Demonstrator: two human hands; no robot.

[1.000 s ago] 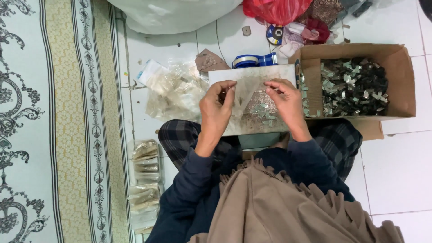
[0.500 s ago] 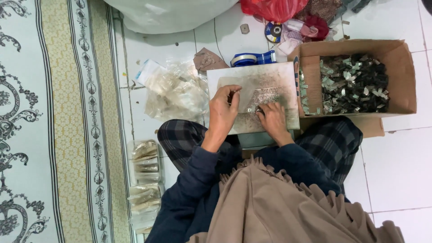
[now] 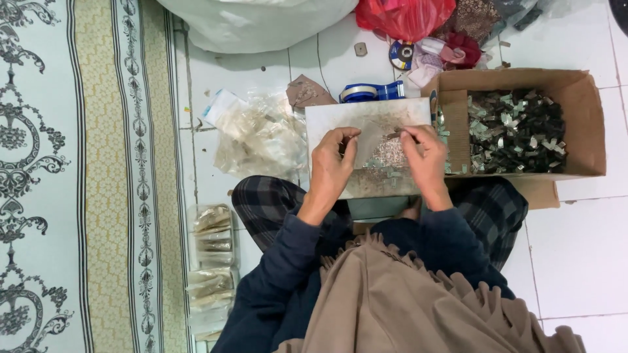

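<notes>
- Seated on the tiled floor; a pale flat board (image 3: 366, 121) across the lap serves as the surface. All positions are referenced to this board.
- Left hand (image 3: 332, 163) rests on the board's left half, thumb and forefinger pinched together near the centre; whether a piece sits in that grip cannot be told, too small.
- Right hand (image 3: 424, 157) is on the board's right half, fingertips closed on a small dark piece just above the pile.
- The pile of small metallic pieces (image 3: 387, 157) lies mid-board, between the two hands, loosely scattered toward the near edge.
- The cardboard box (image 3: 585, 124) touches the board's right edge and is filled with similar dark and silvery pieces.
- Clear plastic bags (image 3: 261, 134) lie just left of the board; filled packets (image 3: 212, 261) are stacked further left and nearer the person.
- A blue tape dispenser (image 3: 369, 91) sits just beyond the board's far edge.
- Judgement: the picking goes best with the board level, since a tilt would slide pieces off the near edge; take one piece per pinch, wrists resting on the board for steadiness.
</notes>
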